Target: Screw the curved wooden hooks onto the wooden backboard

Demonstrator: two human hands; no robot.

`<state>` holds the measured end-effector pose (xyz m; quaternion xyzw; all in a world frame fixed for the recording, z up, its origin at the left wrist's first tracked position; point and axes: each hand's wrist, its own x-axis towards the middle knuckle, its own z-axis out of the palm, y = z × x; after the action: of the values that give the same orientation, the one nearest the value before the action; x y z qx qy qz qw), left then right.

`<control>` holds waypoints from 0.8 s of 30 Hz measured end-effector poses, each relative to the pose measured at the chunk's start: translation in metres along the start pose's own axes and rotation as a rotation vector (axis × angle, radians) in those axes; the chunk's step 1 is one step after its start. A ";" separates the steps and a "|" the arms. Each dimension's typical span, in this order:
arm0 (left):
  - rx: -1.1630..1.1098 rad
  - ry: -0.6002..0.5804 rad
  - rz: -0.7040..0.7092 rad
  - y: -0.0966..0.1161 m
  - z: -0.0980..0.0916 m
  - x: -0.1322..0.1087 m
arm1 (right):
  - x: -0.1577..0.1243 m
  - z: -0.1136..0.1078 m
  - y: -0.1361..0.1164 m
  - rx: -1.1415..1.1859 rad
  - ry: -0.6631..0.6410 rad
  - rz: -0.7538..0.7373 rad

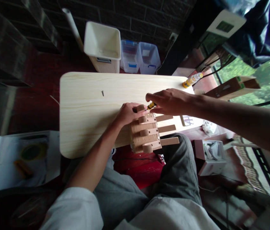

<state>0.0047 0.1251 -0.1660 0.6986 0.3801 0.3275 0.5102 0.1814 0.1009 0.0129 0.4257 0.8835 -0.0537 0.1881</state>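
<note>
My right hand (169, 100) is closed around a screwdriver (151, 105) with a yellow and black handle. The screwdriver's tip points left, toward a small wooden piece (140, 108). My left hand (126, 114) grips that piece at the far end of a taped cardboard box (137, 135); some fingers are hidden behind the wood. Several more wooden pieces with rounded ends, such as a wooden hook (144, 132), lie in a row across the box. Thin wooden slats (167, 128) stick out to the right. A dark screw (102, 93) lies farther back on the table (87, 111).
A yellow-capped plastic bottle (192, 80) lies at the table's back right corner, and a phone-like flat object (187, 120) near its right end. Behind the table stand a cream bin (108, 65) and clear plastic tubs (149, 59). An open white box (211, 164) sits low at the right.
</note>
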 end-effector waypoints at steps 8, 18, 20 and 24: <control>0.049 0.002 -0.010 -0.001 -0.001 0.000 | -0.002 0.003 0.001 -0.029 0.015 -0.104; -0.004 -0.004 -0.012 -0.002 0.000 0.000 | 0.000 -0.001 0.003 -0.027 -0.035 -0.002; -0.013 -0.008 -0.012 -0.001 0.000 -0.001 | -0.002 -0.002 0.005 -0.055 -0.044 -0.041; 0.006 -0.009 -0.035 0.000 -0.001 0.000 | -0.004 0.001 0.000 -0.070 -0.030 -0.096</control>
<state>0.0041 0.1249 -0.1655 0.6949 0.3908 0.3141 0.5155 0.1843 0.0978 0.0132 0.3752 0.9013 -0.0380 0.2132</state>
